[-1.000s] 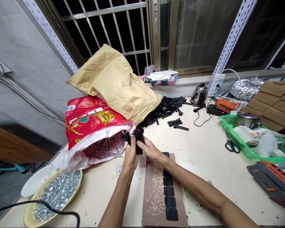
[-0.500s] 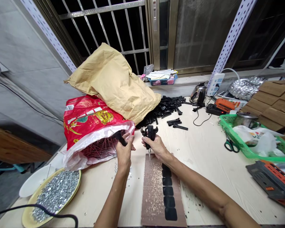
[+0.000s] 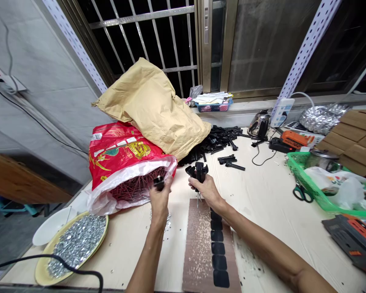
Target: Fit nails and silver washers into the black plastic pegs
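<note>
My left hand (image 3: 160,200) is closed round a small black plastic part (image 3: 158,182), just in front of the open mouth of a red and white bag (image 3: 122,154) full of thin nails (image 3: 134,189). My right hand (image 3: 205,189) grips a bunch of black plastic pieces (image 3: 197,171) upright, with a nail tip sticking out below onto a brown board (image 3: 201,244). The two hands are a short way apart above the table.
A yellow plate of small silver nuts (image 3: 73,246) sits at the front left with a black cable (image 3: 49,260) across it. A tan paper sack (image 3: 155,108) lies on the red bag. More black parts (image 3: 219,140) are piled behind. A green basket (image 3: 332,183) with scissors (image 3: 301,193) stands right.
My hands were together at the bag's mouth. They have drawn apart, the right one taking the bunch of black pieces rightward above the brown board, the left keeping one small black part.
</note>
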Tool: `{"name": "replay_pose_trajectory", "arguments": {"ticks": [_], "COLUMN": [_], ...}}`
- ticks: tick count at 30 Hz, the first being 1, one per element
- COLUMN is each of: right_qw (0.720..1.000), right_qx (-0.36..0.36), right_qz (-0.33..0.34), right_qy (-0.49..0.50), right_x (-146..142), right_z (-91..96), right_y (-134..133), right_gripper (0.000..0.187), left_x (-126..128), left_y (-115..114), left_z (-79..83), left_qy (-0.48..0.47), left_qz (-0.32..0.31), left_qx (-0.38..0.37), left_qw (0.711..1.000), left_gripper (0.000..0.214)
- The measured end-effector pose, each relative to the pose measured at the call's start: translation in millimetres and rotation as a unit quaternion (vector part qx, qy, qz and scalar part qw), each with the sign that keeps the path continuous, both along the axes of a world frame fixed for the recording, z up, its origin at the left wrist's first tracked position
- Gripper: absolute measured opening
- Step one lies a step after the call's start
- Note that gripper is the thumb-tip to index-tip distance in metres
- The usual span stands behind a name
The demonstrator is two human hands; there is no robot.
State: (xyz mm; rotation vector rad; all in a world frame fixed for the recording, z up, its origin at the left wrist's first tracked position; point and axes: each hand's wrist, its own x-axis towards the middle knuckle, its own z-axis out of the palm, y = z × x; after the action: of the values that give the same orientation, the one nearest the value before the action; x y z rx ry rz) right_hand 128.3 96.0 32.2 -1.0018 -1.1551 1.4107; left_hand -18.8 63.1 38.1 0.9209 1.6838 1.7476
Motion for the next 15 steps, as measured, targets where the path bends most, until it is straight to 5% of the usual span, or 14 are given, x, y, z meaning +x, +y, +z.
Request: {"name": "replay_pose_trajectory", "arguments": {"ticks": [2,9,15], "right_qw": [1.000,0.999,0.999], "right_qx": [0.006,0.025,0.035], "right_qz": [-0.005,-0.020,-0.016], "right_qy": [-0.007,0.004,0.001], "right_x": [-1,-1,-1], "right_z": [-2.6,-9.7,-12.9], "right_y": [1,3,6], "right_gripper": [0.036,0.037,0.035], "left_x": [6,19,18], "left_y": [-2,-9,-9], "left_z": [0.7,17.2,9.1], "left_qy": [-0.044,-0.102,-0.125], "left_qz": [0.053,-0.026,-0.086], "left_qx": [0.034,0.093,0.044], "left_qw": [0.997,0.990,0.987], "left_gripper": [0.044,0.049,0.049]}}
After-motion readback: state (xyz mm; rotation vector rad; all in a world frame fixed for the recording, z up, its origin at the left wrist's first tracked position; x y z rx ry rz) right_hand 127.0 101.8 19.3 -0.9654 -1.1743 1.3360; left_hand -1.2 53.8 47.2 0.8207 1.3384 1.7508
